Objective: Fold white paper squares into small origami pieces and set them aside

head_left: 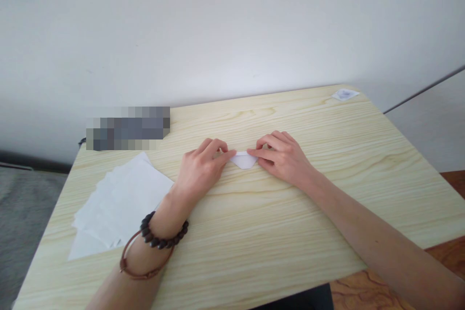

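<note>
On the middle part of the worktop [254, 237], a small folded paper [244, 161] is held between the left hand [203, 167] and the right hand [285, 157]. The grip of each hand is pinching one far corner of it; how the fingers stand behind the paper, I cannot tell. Along the far edge a narrow, brighter strip is visible, so I judge that the step in hand is to press a fold there. For doing this well, both hands should give equal and light tension, keep the strip of even width, and press from the middle outward, so that the crease becomes sharp and does not go crooked. The long axis of the paper runs from left to right across the person's view, while its narrower, blunt side points toward the person. Some white sheets [123, 198] lie fanned at the left, apart from the folded paper.
</note>
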Available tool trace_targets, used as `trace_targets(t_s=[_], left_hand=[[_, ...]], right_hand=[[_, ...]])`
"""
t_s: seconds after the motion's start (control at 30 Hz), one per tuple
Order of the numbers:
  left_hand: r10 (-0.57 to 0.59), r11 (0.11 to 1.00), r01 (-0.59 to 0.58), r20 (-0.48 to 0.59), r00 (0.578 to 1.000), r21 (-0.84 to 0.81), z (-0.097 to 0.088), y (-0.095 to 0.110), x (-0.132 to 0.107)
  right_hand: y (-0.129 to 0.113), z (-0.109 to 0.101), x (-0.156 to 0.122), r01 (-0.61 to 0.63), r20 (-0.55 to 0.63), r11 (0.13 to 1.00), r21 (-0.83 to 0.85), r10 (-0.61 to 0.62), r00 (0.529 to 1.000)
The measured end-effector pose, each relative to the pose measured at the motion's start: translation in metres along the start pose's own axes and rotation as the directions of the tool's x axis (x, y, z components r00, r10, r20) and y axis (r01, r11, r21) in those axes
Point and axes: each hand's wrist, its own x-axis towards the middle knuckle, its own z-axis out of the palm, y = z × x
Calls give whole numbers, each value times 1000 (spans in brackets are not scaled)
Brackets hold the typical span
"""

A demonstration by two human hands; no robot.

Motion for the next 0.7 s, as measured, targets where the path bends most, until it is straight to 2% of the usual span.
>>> trace_targets(t_s=[0.33, 0.7], left_hand=[[10, 999, -11, 28, 1000, 37, -3, 8, -7], [-129, 991, 129, 7, 992, 29, -8, 23, -2]], right_hand=[[-5, -3, 0, 4, 26, 997, -73, -2, 1000], [-4, -6, -4, 13, -58, 998, -68, -17, 998]])
